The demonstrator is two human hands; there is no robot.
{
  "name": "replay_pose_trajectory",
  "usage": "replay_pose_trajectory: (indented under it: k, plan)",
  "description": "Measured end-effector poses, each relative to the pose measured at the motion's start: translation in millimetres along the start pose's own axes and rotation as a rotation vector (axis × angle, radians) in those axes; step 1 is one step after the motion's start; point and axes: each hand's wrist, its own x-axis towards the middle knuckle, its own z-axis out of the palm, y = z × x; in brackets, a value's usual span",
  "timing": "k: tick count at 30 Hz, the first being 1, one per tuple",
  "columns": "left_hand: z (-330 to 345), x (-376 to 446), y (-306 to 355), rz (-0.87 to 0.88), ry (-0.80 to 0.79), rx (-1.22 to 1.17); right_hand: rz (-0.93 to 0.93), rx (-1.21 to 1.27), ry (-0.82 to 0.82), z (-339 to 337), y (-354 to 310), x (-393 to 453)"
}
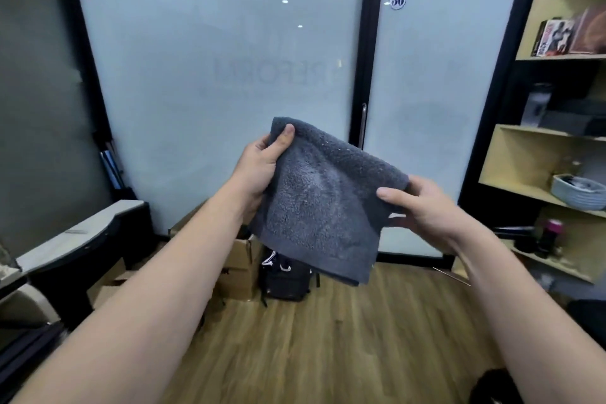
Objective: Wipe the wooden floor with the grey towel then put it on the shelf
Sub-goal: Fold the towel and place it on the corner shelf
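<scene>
I see both hands up at chest level, grey towel (321, 203) held in the air between them, well above the wooden floor (328, 338). Left hand (262, 164) fingers pinch the upper left corner, thumb on top. Right hand (423, 207) fingers pinch the right edge. Shelf (511, 154) stands to the right, apart from the towel.

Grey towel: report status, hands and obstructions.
Left hand and right hand each pinch a top corner. Grey towel hangs spread in the air, off the wooden floor. Shelf to the right; nothing between.
</scene>
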Motion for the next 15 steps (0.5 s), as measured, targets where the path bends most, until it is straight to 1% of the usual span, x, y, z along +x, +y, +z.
replay_pose_trajectory:
  k: [2, 6, 8, 11, 15]
  plan:
    - [0, 9, 3, -0.001, 0.011, -0.062, -0.002, 0.181, 0.067, 2, -2, 1]
    - [-1, 29, 9, -0.020, -0.050, -0.080, -0.092, 0.273, 0.268, 9, -24, 10]
    - [-7, 37, 9, -0.037, -0.078, -0.100, -0.111, 0.263, 0.354, 13, -31, 14]
    - [-16, 44, 1, -0.078, -0.094, -0.125, -0.109, 0.198, 0.410, 20, -31, 20]
    - [-17, 48, -18, -0.126, 0.023, -0.153, -0.132, 0.075, 0.450, 24, -21, 26]
